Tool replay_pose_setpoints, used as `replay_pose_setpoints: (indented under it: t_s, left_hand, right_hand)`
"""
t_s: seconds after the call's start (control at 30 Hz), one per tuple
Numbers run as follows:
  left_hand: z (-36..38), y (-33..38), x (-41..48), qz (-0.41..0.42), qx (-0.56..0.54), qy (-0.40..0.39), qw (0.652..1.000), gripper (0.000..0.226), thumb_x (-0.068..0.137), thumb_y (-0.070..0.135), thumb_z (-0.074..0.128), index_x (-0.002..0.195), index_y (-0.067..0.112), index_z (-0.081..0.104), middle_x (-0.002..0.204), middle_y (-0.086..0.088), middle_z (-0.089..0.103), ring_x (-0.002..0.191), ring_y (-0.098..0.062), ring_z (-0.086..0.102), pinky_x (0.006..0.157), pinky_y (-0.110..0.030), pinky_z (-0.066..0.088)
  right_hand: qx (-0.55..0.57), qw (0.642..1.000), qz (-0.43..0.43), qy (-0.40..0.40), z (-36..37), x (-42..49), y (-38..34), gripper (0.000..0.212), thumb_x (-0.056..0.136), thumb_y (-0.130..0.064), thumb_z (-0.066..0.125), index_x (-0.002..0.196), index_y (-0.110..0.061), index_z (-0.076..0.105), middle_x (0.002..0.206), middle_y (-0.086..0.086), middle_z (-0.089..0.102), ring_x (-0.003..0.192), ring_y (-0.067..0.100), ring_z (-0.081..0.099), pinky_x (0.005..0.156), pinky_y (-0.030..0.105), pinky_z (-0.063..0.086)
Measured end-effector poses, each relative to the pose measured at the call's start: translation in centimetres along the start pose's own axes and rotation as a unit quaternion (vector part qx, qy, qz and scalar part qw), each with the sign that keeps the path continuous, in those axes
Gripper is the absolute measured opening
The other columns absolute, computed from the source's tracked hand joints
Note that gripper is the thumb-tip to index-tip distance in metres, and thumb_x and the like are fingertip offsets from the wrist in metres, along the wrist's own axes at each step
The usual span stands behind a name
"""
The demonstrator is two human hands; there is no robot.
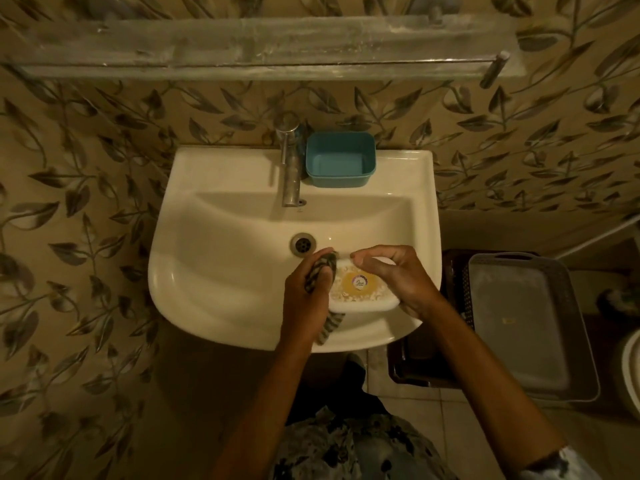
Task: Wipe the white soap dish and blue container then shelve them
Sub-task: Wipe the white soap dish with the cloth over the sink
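Head view. Holds the white soap dish (363, 304) low over the front of the sink (207, 168), above the basin and clear of the drain (303, 243). Grips its right end with the right hand (398, 278), fingers (372, 253) curled over the far rim. Presses a striped cloth (320, 271) against the dish's left end with the left hand (304, 296), fingers wrapped tight round the cloth, its tail hanging below. Shows a round sticker on the upward face, perhaps the underside; too dim to be sure. Risks a slip: held at one end only, so likely to twist out and drop into the basin under a hard rub. Risks also a snag of the loose cloth tail under the dish. Leaves the blue container (341, 159) not yet wiped, on the sink's back ledge, just beside the tap (291, 161), close enough to knock on lifting. Needs a reach well up to the glass shelf (242, 46) on the wall, past its front rail. Off to the right, a grey basket (519, 323) on a dark crate (457, 306), out of the way.
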State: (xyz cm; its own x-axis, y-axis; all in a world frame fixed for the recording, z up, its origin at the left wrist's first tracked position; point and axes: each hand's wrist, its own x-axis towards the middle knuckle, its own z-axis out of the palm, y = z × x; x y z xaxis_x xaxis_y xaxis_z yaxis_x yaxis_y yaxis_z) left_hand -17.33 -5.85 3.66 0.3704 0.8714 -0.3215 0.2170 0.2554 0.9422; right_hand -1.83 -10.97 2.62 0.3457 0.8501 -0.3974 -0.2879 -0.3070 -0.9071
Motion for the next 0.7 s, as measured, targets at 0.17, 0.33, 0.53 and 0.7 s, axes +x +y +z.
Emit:
replay_pose_setpoints:
  t_s: [0.17,0.33,0.53,0.7]
  left_hand:
    - [-0.9,0.0,1.2,-0.032,-0.055,-0.112,0.992,0.027,0.086,0.019,0.059,0.107,0.034,0.066,0.115,-0.004,0.068,0.107,-0.019,0.065,0.093,-0.044,0.053]
    - [1.6,-0.4,-0.4,-0.057,-0.210,0.054,0.974,0.029,0.088,0.016,0.062,0.113,0.032,0.065,0.122,-0.005,0.064,0.111,-0.024,0.062,0.088,-0.045,0.054]
    - [3.4,-0.2,-2.5,0.039,-0.018,0.107,0.993,0.039,0.090,0.023,0.050,0.129,0.030,0.053,0.124,0.010,0.058,0.112,-0.003,0.056,0.095,-0.029,0.050]
    - [2.0,0.9,1.3,0.035,0.072,0.020,0.997,0.044,0.090,0.026,0.046,0.134,0.031,0.048,0.131,-0.001,0.055,0.110,-0.012,0.058,0.085,-0.018,0.052]
  right_hand:
    - [-0.034,0.999,0.017,0.013,-1.0,1.5,-2.0,0.003,0.076,-0.013,0.076,0.079,-0.011,0.074,0.074,0.002,0.075,0.072,0.020,0.071,0.065,0.030,0.057]
    - [0.226,0.949,0.029,0.218,0.9,2.0,-1.1,0.017,0.083,-0.026,0.072,0.080,-0.013,0.061,0.072,0.003,0.067,0.066,0.018,0.065,0.059,0.029,0.054]
    - [0.173,0.964,-0.023,0.201,4.0,0.6,2.1,0.026,0.094,-0.027,0.057,0.119,-0.019,0.063,0.114,0.013,0.069,0.105,0.030,0.067,0.091,0.050,0.055]
    - [0.035,0.993,-0.079,0.083,2.2,0.2,1.4,0.021,0.096,-0.016,0.054,0.111,-0.021,0.067,0.109,0.012,0.071,0.097,0.026,0.069,0.085,0.042,0.056]
